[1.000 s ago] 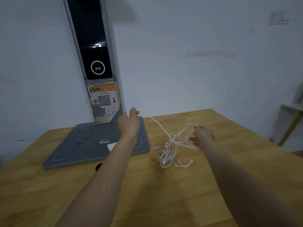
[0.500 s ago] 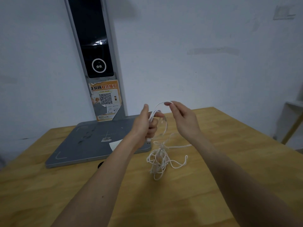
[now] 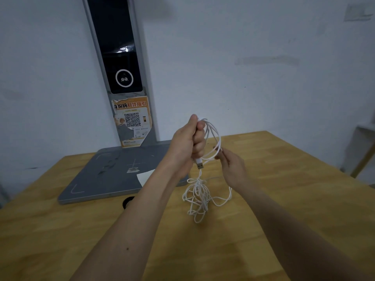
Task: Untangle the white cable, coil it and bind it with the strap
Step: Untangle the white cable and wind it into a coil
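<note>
My left hand [image 3: 189,141] is raised above the wooden table [image 3: 284,189] and grips the white cable [image 3: 199,196] in a fist. A USB plug [image 3: 199,164] sticks out below that fist. One loop arcs from the top of the fist over to my right hand [image 3: 231,165], which pinches the cable just to the right. Below both hands the cable hangs down in a tangled bunch whose lowest loops touch the table. No strap is visible.
A grey flat base [image 3: 105,179] with a tall dark upright panel [image 3: 119,57] and an orange QR sticker [image 3: 133,120] stands at the back left against the wall. A white paper [image 3: 145,175] lies on the base, and a dark round hole [image 3: 128,201] sits in the table.
My left hand rose and closed into a fist round the cable. My right hand dropped from above the fist to its right side, forming a loop. The tangle lifted off the table.
</note>
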